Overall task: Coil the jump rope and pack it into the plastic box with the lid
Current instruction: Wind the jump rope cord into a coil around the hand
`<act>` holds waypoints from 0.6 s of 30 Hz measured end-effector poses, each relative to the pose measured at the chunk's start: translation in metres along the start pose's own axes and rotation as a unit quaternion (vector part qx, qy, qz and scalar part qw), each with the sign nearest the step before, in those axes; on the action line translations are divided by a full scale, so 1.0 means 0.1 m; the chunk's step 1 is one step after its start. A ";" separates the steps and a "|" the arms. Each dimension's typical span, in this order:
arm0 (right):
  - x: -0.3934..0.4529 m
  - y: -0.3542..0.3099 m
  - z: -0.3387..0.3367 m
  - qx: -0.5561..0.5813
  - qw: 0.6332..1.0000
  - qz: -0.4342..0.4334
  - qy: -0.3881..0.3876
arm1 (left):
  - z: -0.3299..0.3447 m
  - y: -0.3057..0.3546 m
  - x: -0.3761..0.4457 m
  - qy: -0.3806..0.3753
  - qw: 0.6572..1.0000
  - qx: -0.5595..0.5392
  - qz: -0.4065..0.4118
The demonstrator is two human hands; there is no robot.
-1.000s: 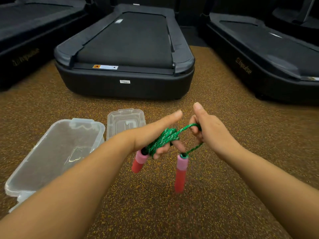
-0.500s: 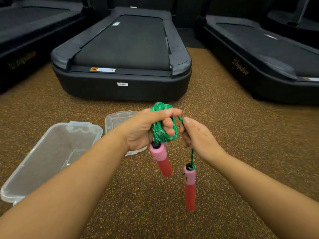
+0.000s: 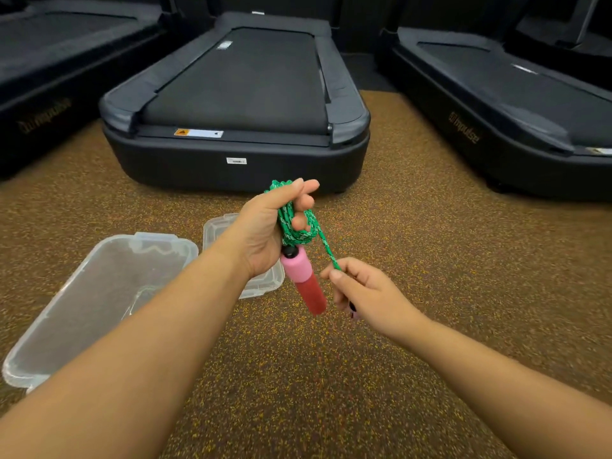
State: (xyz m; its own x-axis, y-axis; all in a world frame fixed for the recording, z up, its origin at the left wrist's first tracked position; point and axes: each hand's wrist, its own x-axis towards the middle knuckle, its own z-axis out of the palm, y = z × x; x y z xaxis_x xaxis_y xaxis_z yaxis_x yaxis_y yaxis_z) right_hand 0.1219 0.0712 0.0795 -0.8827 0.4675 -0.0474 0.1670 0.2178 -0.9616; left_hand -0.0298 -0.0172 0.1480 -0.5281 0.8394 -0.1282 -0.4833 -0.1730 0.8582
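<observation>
Left hand (image 3: 261, 233) has its fingers (image 3: 303, 203) curled round the coiled green braided jump rope (image 3: 294, 226) so loops can't spring loose, right hand (image 3: 367, 293) pinches the tail, clear plastic box (image 3: 49, 342) sits open lower-left.

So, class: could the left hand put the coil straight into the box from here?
Probably yes: the box lies open, lid off beside it, just below the left hand gripping the coil.

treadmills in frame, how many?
3: middle treadmill straight ahead, left treadmill cut off by the frame edge, right treadmill too. More may sit outside the frame.
</observation>
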 end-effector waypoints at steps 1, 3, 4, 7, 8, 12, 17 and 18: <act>0.00 0.01 0.01 -0.009 1.000 0.002 -0.002 | 0.01 0.01 0.00 0.012 1.000 -0.005 0.008; -0.02 0.04 0.03 0.001 0.999 0.029 -0.018 | 0.02 0.05 0.01 0.033 0.999 -0.019 0.027; -0.02 0.06 0.04 0.012 0.999 0.041 -0.024 | 0.02 0.07 0.01 0.039 0.998 -0.022 0.036; -0.04 0.05 0.05 0.000 0.999 0.037 -0.030 | 0.02 0.04 0.01 0.047 0.997 0.027 0.060; -0.05 0.01 0.07 -0.021 0.999 0.029 -0.033 | 0.02 0.01 0.01 0.049 0.994 0.066 0.070; -0.09 -0.21 0.11 -0.208 0.975 -0.068 -0.026 | 0.00 -0.10 0.03 0.035 0.944 0.310 0.102; -0.11 -0.49 -0.01 -0.370 0.917 -0.148 -0.011 | -0.01 -0.14 -0.02 -0.045 0.837 0.536 0.096; -0.12 -0.52 -0.05 -0.377 0.912 -0.159 -0.005 | 0.01 -0.13 -0.06 -0.052 0.819 0.566 0.083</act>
State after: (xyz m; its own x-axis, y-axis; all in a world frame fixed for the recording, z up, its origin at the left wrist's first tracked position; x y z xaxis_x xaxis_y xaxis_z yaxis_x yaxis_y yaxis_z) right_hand 0.1257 0.0584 0.1314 -0.9424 0.2706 0.1964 0.1523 0.8704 -0.4682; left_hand -0.0197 -0.0191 0.1379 -0.4312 0.9018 0.0288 0.5757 0.2504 0.7784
